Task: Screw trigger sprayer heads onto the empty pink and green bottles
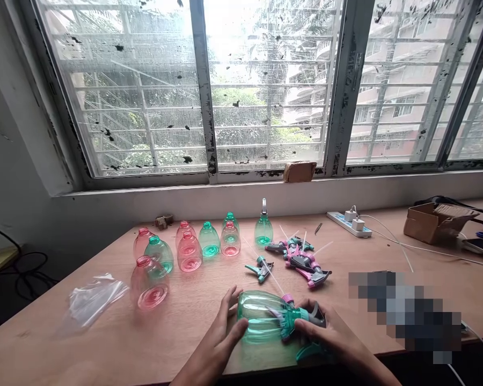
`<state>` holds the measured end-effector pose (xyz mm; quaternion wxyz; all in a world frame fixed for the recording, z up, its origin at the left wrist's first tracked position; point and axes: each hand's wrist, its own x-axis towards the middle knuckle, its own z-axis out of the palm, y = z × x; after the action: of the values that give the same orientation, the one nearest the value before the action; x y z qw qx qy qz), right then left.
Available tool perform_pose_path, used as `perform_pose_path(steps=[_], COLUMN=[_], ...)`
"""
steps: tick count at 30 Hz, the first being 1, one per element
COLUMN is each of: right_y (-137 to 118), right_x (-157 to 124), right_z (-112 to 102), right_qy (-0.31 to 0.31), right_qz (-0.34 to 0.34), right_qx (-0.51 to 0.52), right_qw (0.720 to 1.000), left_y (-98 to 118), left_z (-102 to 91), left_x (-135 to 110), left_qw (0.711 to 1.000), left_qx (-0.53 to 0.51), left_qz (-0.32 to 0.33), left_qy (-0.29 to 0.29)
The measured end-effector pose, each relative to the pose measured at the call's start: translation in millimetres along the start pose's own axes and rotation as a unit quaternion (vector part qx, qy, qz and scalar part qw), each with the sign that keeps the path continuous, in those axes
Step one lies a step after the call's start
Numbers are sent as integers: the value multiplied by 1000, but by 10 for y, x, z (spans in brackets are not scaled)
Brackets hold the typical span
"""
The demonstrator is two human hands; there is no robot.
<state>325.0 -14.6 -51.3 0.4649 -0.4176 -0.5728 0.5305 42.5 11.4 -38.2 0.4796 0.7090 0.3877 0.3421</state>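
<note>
A clear green spray bottle (261, 316) lies on its side near the front edge of the wooden table (104, 343). My left hand (221, 335) cups its base end, fingers curled against the plastic. My right hand (326, 335) is wrapped round the teal and grey trigger sprayer head (308, 316) fitted at the bottle's neck. A thin white dip tube shows inside the bottle.
Several empty pink and green bottles (189, 252) stand at the table's back left. A pile of loose trigger sprayers (301, 260) lies behind my hands. A plastic bag (92, 300) is at left, a power strip (348, 222) and a cardboard box (430, 220) at right.
</note>
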Motion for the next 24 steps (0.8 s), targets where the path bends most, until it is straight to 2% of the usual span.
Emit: perform_pose_path(steps=[2, 4, 7, 9, 12, 17, 19, 24], right_y=[9, 14, 17, 24, 45, 65, 52, -8], right_x=[0, 1, 2, 7, 16, 21, 17, 9], right_z=[-2, -3, -4, -5, -8, -6, 0, 25], right_qy=[3, 7, 16, 14, 7, 12, 12, 17], right_qz=[0, 1, 4, 4, 3, 9, 5, 18], right_qx=[3, 7, 4, 0, 2, 6, 5, 24], right_qw=[1000, 1000, 1000, 1000, 1000, 1000, 1000, 999], left_y=[-7, -16, -20, -10, 16, 59, 63, -17], left_z=[-4, 3, 21, 27, 26, 35, 35, -3], left_x=[25, 25, -13, -37, -32, 42, 53, 21], left_qw=[1000, 999, 996, 996, 1000, 998, 998, 1000], left_qx=[-25, -34, 26, 56, 18, -12, 1, 4], left_qz=[-1, 28, 83, 74, 25, -24, -24, 24], left_qy=[-11, -28, -3, 1, 1, 50, 56, -1])
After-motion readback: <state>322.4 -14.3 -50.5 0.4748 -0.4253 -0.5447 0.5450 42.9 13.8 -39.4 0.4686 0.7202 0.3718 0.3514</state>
